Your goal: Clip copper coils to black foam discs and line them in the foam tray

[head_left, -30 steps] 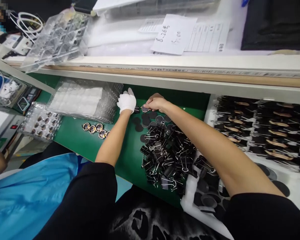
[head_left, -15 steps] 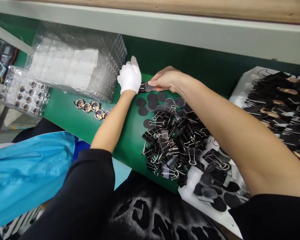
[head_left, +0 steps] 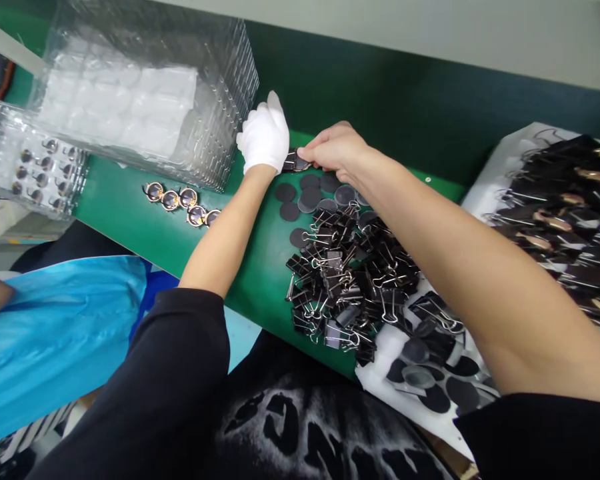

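Note:
In the head view, my left hand (head_left: 265,137), in a white glove, is curled closed beside the clear trays. My bare right hand (head_left: 333,152) pinches the near side of a small pair of sunglasses (head_left: 303,163) with a round dark face and a thin gold rim. A black binder clip (head_left: 290,160) sits on it between my two hands; the left end is hidden by the glove. Round black discs (head_left: 310,199) lie just below my hands. A heap of black binder clips (head_left: 350,280) with silver wire handles spreads nearer to me.
Stacked clear plastic trays (head_left: 215,127) stand at the left. Round gold-rimmed sunglasses (head_left: 170,200) lie in a row on the green table (head_left: 260,293). At the right is a white foam tray (head_left: 510,153) of clipped pieces. Another person's blue garment (head_left: 65,333) is at lower left.
The view has tilted down, and the shelf edge above has mostly left it. My hands stay together around the sunglasses; the binder clip on them now shows more. An arm has appeared at far left.

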Demonstrator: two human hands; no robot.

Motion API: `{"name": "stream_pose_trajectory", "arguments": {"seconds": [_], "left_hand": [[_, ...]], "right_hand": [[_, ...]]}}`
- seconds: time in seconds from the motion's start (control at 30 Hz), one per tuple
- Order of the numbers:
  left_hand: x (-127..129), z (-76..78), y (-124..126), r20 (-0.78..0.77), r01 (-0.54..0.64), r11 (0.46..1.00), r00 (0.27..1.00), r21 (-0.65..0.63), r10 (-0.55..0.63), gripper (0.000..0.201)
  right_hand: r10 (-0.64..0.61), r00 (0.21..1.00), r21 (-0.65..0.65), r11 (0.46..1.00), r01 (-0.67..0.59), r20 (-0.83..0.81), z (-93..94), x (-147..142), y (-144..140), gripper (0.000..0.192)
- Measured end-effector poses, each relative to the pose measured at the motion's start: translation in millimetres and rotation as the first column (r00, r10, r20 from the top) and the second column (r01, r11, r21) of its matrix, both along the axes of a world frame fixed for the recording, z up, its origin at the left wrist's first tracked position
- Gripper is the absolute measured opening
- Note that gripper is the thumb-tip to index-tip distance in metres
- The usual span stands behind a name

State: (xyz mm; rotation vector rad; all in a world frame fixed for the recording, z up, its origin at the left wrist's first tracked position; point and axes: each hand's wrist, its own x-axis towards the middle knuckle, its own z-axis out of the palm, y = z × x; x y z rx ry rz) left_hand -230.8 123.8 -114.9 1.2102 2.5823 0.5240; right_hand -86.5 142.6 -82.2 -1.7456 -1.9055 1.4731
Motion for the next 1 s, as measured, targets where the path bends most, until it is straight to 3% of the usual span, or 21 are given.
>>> {"name": "stream_pose_trajectory", "arguments": {"seconds": [0.27,0.4,0.53,0.67,0.77,0.87,1.0], "left_hand": [[5.5,6.2,-2.9,0.030,-0.054,0.995,0.998,0.082,0.052,0.059],[11.0,12.9,-8.6,0.030,-0.042,0.993,0.999,0.111,0.039,0.060],[12.8,30.2,-14.1,0.051,0.023,0.978,0.998,0.209,-0.035,0.058],[23.8,67.0,-36.9,0.011,0.178,0.921,0.981,0.345,-0.194,0.065],[38.7,88.6,-77.0,-0.010,0.407,0.856,0.904,0.319,-0.427,0.064],[51.5,90.7,-122.8,0.020,0.623,0.766,0.773,0.159,-0.634,0.054],[61.4,74.1,-159.1,0.082,0.723,0.690,0.689,-0.016,-0.720,0.046]], "right_hand": [[0.054,0.998,0.037,0.998,-0.054,-0.009,-9.1,0.5,0.5,0.028],[-0.033,0.995,0.035,0.999,0.036,-0.090,-13.6,-0.7,-3.7,0.015],[-0.123,0.974,0.018,0.992,0.129,-0.190,-2.8,1.5,-11.6,0.013],[-0.235,0.891,-0.022,0.969,0.246,-0.389,22.7,18.0,-13.8,0.011],[-0.326,0.787,-0.141,0.944,0.297,-0.525,44.9,47.0,-13.0,0.007],[-0.436,0.676,-0.311,0.900,0.307,-0.595,62.4,86.1,-17.2,0.009],[-0.573,0.564,-0.470,0.817,0.334,-0.595,70.8,134.1,-35.8,0.018]]}}
